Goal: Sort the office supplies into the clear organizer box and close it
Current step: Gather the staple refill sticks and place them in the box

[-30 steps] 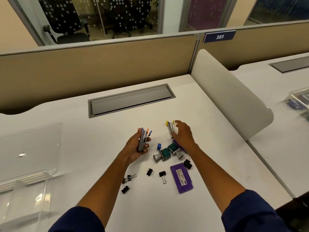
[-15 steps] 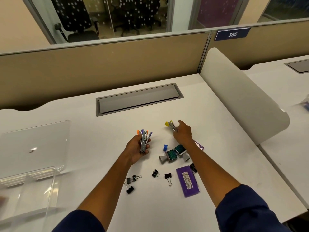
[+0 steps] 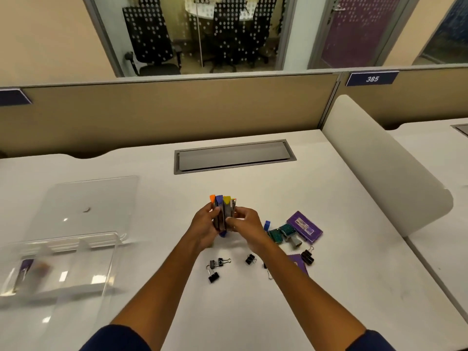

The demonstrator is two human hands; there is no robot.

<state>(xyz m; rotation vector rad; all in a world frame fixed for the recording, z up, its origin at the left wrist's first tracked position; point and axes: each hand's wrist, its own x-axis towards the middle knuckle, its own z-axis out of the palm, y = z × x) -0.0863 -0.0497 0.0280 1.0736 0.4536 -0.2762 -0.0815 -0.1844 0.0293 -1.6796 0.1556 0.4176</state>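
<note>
Left hand: our left hand [image 3: 205,228] is curled tight round a bundle of small staplers [image 3: 222,214], thumb and fingers pressing its left side, the coloured tips standing upright above the knuckles.
Right hand: our right hand [image 3: 243,224] pinches the right side of the same bundle, fingers closed on the outermost piece; we judge it is adding that one to the stack.
Step in hand: gathering the staplers into one squared handful before carrying them over, as we read it.
Doing it well: we should line the pieces flush and keep both sides pressed, since smooth metal bodies are likely to slide past each other if one hand loosens early.
Organizer box: the clear organizer box [image 3: 111,254] sits well apart to our left, its lid [image 3: 83,206] thrown open behind it; something dark lies in a left compartment, too blurred to name.
Carry: we would shift the whole grip to one hand only once the bundle feels solid, then lower it into a free compartment.
Still on the desk [image 3: 329,287]: binder clips [image 3: 214,269] just below our wrists, green stamps [image 3: 278,233] and a purple box [image 3: 304,228] to the right.
</note>
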